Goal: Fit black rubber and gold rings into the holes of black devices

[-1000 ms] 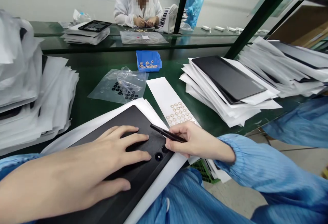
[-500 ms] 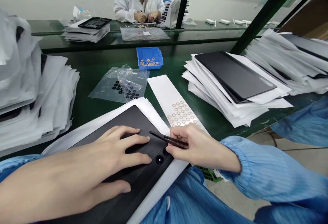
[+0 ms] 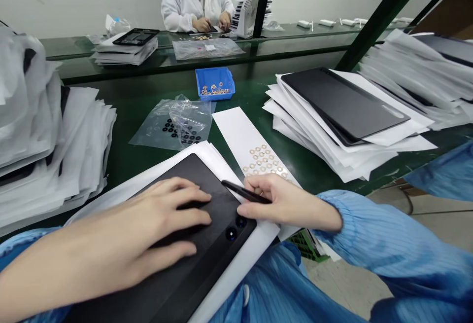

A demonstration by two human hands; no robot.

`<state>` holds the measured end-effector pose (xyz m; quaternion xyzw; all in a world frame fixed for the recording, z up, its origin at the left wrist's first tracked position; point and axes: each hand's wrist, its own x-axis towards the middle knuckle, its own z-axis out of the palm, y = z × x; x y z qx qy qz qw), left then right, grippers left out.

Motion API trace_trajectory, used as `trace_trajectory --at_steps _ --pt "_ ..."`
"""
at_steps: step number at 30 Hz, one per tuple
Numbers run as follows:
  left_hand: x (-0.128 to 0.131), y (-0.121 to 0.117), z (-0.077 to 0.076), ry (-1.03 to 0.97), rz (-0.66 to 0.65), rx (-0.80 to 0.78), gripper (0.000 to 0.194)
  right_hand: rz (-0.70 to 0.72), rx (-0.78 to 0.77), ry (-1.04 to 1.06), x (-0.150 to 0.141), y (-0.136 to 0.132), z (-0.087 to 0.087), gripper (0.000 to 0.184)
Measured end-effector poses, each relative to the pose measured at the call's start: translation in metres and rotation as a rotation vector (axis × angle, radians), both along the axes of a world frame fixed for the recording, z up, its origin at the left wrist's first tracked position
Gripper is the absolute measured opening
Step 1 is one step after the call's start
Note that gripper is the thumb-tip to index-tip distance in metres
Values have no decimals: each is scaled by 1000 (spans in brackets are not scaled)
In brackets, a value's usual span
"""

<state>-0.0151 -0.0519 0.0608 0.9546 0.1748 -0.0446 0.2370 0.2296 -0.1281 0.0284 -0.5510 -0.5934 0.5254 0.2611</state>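
Now | our left hand (image 3: 155, 227), fingers spread, rests on the near tablet (image 3: 207, 264), atop white paper (image 3: 236, 269) | our right hand (image 3: 279, 204), pinching black tweezers (image 3: 240, 191), has shifted off the round lenses (image 3: 231, 233), leaving both more visible

tablet (image 3: 212, 251) on paper (image 3: 240, 264) | bag (image 3: 151, 128) behind tablet | rings (image 3: 263, 160) on strip (image 3: 232, 128)

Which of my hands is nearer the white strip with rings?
Right. Your right hand is by the near end of the white strip; your left hand is farther off, spread on the tablet.
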Motion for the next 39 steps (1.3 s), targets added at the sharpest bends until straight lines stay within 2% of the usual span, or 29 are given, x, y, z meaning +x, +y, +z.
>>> trace_trajectory --at_steps 4,6,10,14,16,19,22,25,29,31,33,35,39 --pt "4 25 -14 -129 237 213 48 -139 128 -182 11 8 -7 28" --pt "1 36 -21 -134 326 275 59 -109 142 -247 14 11 -9 27" --pt "-3 44 -26 -45 411 203 70 8 128 -220 12 12 -9 28" --pt "0 42 -24 10 475 129 76 7 175 -300 8 10 -3 25" --pt "2 42 -23 18 523 105 81 9 259 -350 4 9 4 26" --pt "5 41 -18 13 600 95 86 9 490 -367 -2 6 19 24" --pt "6 42 -9 60 662 76 75 -16 638 -384 -6 4 30 20" --pt "7 41 -2 55 610 52 44 -19 517 -390 -8 4 29 25" --pt "9 35 2 -60 563 96 29 -40 197 -194 -15 6 17 30" --pt "11 33 6 -94 569 109 25 -88 100 -76 -18 6 14 34" --pt "9 31 14 -116 572 89 24 -148 121 -48 -17 5 12 43" --pt "3 30 25 -125 561 33 23 -236 232 -72 -14 5 12 49" --pt "-18 28 50 -86 428 -163 23 -443 388 -42 -4 4 10 46"
